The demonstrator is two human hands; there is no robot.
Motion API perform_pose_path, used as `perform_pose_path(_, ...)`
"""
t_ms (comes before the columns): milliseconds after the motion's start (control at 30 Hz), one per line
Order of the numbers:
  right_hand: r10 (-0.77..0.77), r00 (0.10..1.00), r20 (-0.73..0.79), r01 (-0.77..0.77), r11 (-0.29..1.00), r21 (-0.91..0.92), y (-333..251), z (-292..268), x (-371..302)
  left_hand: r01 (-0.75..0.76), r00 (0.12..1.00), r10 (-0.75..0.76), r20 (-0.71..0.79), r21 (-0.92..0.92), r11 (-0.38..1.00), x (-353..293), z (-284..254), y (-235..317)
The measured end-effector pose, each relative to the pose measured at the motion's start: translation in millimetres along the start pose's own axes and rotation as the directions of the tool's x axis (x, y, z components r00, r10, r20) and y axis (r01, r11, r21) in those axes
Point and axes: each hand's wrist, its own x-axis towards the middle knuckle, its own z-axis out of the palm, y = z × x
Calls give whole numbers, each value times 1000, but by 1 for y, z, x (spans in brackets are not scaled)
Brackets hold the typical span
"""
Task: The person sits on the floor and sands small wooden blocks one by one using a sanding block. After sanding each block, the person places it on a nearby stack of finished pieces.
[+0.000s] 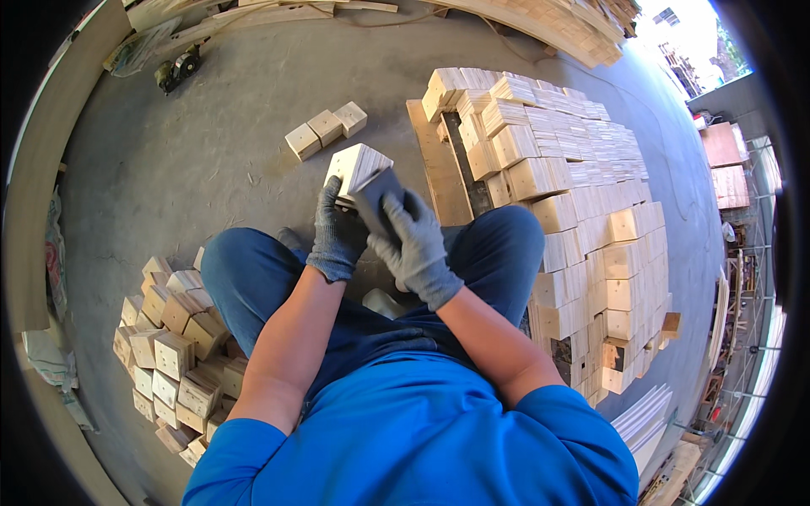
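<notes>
My left hand (338,234), in a grey knit glove, grips a pale wooden block (356,164) from its left side and underneath, holding it up between my knees. In my gloved right hand (416,251) is a dark grey, flat-faced sanding block (379,199). It is tilted against the near right side of the wooden block and covers part of it. The fingers of the right glove wrap over the sanding block's right side. Beyond my hands, three wooden blocks (326,127) lie in a row on the floor.
To my right, many pale blocks (564,181) are stacked in rows beside a wooden pallet board (440,164). A loose heap of blocks (179,354) lies by my left leg. A dark power tool (178,69) sits far left on the concrete floor (228,152). Long boards (540,25) lie at the back.
</notes>
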Motion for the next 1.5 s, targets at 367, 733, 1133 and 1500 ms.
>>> perform_pose_path(367, 210, 963, -171, -206, 978, 40, 61, -8, 67, 31, 979, -13, -203, 88, 996, -3, 11, -16)
perform_pose_path(733, -77, 997, -9, 77, 997, -27, 3, -4, 1, 22, 997, -21, 75, -11, 1000, -1, -1, -3)
perform_pose_path(1133, 546, 817, 186, -462, 425, 778, 61, -53, 87, 21, 996, -44, 74, 284, 959, -5, 0, 6)
perform_pose_path(1500, 418, 812, 406, -582, 529, 618, 36, -42, 25, 2, 994, 23, -103, 240, 971, -1, -18, 10)
